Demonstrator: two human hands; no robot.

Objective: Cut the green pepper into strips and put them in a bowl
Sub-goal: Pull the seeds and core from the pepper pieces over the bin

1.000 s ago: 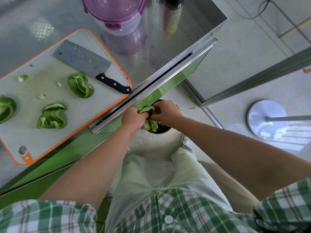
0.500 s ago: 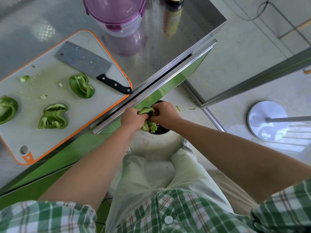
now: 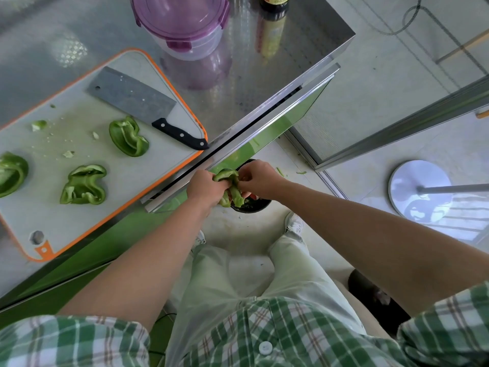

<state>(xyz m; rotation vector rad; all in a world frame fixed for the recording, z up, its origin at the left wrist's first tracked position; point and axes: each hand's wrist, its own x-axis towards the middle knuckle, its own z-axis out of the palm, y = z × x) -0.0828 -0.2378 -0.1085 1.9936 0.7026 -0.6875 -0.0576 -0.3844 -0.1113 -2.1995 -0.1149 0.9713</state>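
Obs., head view. Both hands are out past the front edge of the bench (image 3: 277, 75), over the floor.

- Left hand (image 3: 205, 188): fingers curled, grip closed around the left side of the held pepper piece (image 3: 226, 175).
- Right hand (image 3: 258, 178): fingertips bent in, narrow grip pinching the same piece from its right side. Exact finger contact is partly hidden.
- The held pepper piece sits between the two grips. Its upper lobe shows above the knuckles and its lower end hangs down below them.
- Directly beneath it is a dark round container (image 3: 254, 206) on the floor, with green scraps inside. Its far rim is covered by the hands.

On the bench is an orange-edged cutting board (image 3: 137, 186). Three more pieces lie on it, well apart from the hands:
- near chunk (image 3: 128, 136), just beside the cleaver handle
- middle chunk (image 3: 84, 185)
- far chunk (image 3: 12, 173), at the board's left end, cut off by the frame

The cleaver (image 3: 132, 98) lies flat on the board, blade toward the far side, and neither hand touches it. Small pale and green scraps are scattered over the board.

Behind the board are a purple-lidded tub (image 3: 180, 19) and a bottle (image 3: 274, 4).
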